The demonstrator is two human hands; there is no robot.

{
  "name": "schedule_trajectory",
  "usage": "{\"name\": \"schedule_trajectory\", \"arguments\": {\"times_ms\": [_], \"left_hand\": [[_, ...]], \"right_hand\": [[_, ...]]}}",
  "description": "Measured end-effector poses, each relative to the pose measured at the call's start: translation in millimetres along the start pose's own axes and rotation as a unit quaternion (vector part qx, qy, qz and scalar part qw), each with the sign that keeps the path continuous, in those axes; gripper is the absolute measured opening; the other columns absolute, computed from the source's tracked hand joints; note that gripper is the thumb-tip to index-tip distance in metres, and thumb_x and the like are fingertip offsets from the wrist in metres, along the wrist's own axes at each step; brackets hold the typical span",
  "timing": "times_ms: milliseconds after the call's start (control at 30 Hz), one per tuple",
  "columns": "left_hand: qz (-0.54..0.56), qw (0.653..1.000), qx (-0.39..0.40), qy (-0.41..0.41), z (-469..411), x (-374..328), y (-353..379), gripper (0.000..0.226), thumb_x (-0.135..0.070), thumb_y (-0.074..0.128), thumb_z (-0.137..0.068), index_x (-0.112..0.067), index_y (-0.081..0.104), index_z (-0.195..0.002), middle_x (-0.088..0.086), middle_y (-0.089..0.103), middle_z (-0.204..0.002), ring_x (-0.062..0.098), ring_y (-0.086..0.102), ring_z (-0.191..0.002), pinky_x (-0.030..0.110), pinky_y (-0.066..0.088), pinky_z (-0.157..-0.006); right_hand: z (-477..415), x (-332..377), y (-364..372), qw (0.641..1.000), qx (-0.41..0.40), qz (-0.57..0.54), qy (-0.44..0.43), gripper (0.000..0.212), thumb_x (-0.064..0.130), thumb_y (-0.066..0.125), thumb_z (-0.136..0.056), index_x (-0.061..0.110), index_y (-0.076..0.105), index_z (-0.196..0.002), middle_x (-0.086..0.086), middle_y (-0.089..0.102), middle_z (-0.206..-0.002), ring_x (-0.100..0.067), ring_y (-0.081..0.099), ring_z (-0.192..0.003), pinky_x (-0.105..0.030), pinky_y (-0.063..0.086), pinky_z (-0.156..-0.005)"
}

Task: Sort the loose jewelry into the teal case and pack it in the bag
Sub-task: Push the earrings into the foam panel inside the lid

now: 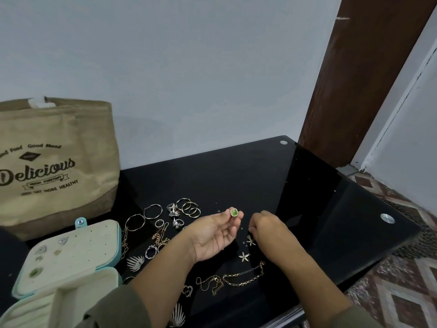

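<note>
My left hand (214, 233) is palm up over the black glass table (319, 197) and pinches a green square earring (234, 212) at its fingertips. Just to the right, my right hand (268, 227) is palm down with curled fingers touching the glass; whether it holds anything is hidden. The teal case (71, 263) lies open at the lower left, with several earrings pinned in its cream lid. Loose hoops (153, 211), rings (189, 207), gold chains (236, 278) and star earrings (244, 256) are scattered on the glass. The tan bag (56, 162) stands at the back left.
A brown door frame (354, 91) rises at the right behind the table. Patterned floor tiles (402, 292) lie beyond the table's right edge. Silver leaf-shaped pieces (135, 262) rest near the case.
</note>
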State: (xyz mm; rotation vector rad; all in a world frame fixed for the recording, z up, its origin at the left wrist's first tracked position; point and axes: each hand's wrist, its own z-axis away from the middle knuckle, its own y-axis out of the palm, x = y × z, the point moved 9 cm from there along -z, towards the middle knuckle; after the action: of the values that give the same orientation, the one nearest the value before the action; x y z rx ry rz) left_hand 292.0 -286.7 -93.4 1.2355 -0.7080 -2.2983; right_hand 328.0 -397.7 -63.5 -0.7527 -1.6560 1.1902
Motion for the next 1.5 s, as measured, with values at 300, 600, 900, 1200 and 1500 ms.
{"name": "schedule_trajectory", "arguments": {"times_ms": [300,600,900,1200,1500], "left_hand": [[-0.153,0.968,-0.122,0.159,48,-41,-41,0.017,-0.017,0.043,-0.104,-0.008,0.058,-0.104,0.008,0.072,-0.095,0.016,0.069,-0.084,0.026,0.054,-0.073],[-0.264,0.899,-0.244,0.252,142,-78,-127,0.009,-0.013,0.063,-0.093,-0.009,0.070,-0.090,0.002,0.071,-0.074,0.011,0.064,-0.075,0.021,0.054,-0.070],[-0.366,0.801,-0.370,0.294,229,-114,-214,0.014,-0.012,0.062,-0.094,-0.016,0.072,-0.084,0.002,0.073,-0.072,0.010,0.069,-0.068,0.020,0.055,-0.066],[-0.456,0.760,-0.396,0.240,255,-133,-262,0.020,-0.021,0.061,-0.095,-0.021,0.070,-0.076,-0.001,0.070,-0.071,0.006,0.061,-0.064,0.023,0.055,-0.067],[-0.543,0.754,-0.336,0.154,242,-143,-274,0.017,-0.028,0.058,-0.097,-0.020,0.072,-0.098,-0.005,0.070,-0.094,0.006,0.062,-0.085,0.016,0.048,-0.071]], "right_hand": [[-7,77,-12,0.990,-0.032,-0.085,-0.107,0.010,0.024,0.048,-0.099,0.018,0.056,-0.097,0.010,0.045,-0.093,-0.012,0.049,-0.091,-0.031,0.044,-0.084],[-5,199,14,0.967,0.006,-0.136,-0.213,0.009,0.023,0.048,-0.098,0.019,0.055,-0.095,0.009,0.048,-0.095,-0.009,0.047,-0.091,-0.026,0.041,-0.082],[1,301,59,0.951,0.064,-0.131,-0.273,0.010,0.022,0.048,-0.098,0.017,0.057,-0.099,0.006,0.046,-0.096,-0.018,0.050,-0.096,-0.035,0.042,-0.087],[-13,344,90,0.953,0.082,-0.074,-0.283,0.009,0.021,0.047,-0.098,0.017,0.055,-0.098,0.002,0.051,-0.098,-0.018,0.048,-0.096,-0.036,0.042,-0.088],[-32,359,105,0.953,0.100,-0.054,-0.282,0.011,0.019,0.046,-0.099,0.014,0.056,-0.097,0.000,0.051,-0.098,-0.019,0.047,-0.097,-0.037,0.043,-0.087]]}}
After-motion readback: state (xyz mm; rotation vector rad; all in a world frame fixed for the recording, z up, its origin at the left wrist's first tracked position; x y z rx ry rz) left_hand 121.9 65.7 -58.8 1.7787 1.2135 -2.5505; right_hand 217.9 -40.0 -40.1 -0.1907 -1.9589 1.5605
